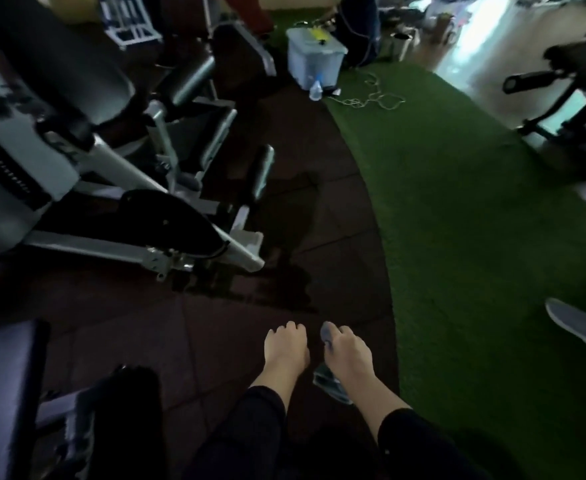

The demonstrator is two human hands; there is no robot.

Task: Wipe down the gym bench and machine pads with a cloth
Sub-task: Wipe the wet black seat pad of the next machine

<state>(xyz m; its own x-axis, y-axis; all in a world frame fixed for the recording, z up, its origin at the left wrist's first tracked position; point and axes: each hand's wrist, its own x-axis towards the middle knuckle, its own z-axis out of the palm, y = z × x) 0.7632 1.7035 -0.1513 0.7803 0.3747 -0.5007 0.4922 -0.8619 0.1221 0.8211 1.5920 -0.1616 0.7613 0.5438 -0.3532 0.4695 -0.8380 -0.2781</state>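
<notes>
Closest to the camera are two bare forearms in dark pushed-up sleeves. The right hand (348, 348) is curled around a small grey-blue cloth (327, 334), a bit of it poking out by the thumb, more hanging below the wrist. The left hand (286, 344) sits just beside it with fingers curled under, holding nothing as far as I can see. Bottom left there's a grey padded bench surface (0, 386). Up left is a silver-framed gym machine with black pads (87, 98) on dark rubber floor tiles (319, 209). Green artificial turf (457, 202) runs along the right, with a clear plastic storage box (314, 60) at its far end. Pretty blurry overall.
</notes>
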